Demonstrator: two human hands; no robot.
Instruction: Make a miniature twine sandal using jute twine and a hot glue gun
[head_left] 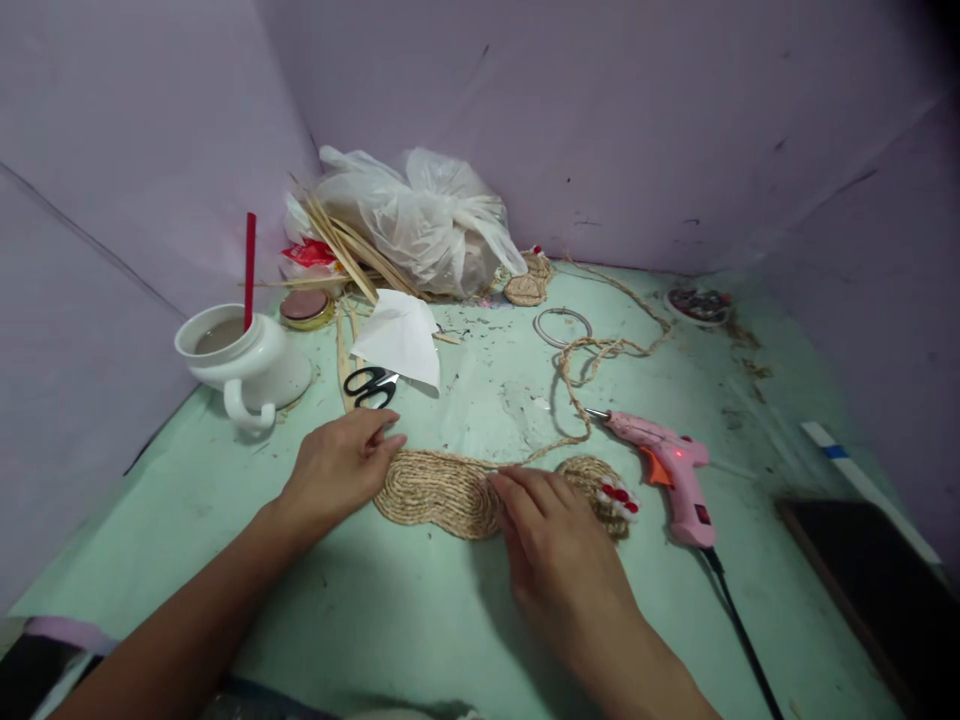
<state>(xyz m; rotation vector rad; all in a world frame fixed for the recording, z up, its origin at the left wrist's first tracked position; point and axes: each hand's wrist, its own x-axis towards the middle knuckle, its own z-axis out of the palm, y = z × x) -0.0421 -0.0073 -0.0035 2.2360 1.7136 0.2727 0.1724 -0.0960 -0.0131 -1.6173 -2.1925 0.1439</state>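
Pale green tabletop [375, 620] spans lower frame. Knotted white plastic bag [431, 215], upper centre. Right hand [559, 545], lower right of centre: bent fingers touching right end of sole-shaped cord coil [435, 490]. Left hand [334, 465], left of centre: curled fingers at its left end. Cannot tell whether either set is clamped. White handled pot [259, 365], left. Pink glue gun [675, 460], right of centre. Coil lies flat, mid-frame. Black-handled scissors [367, 385], left of centre.
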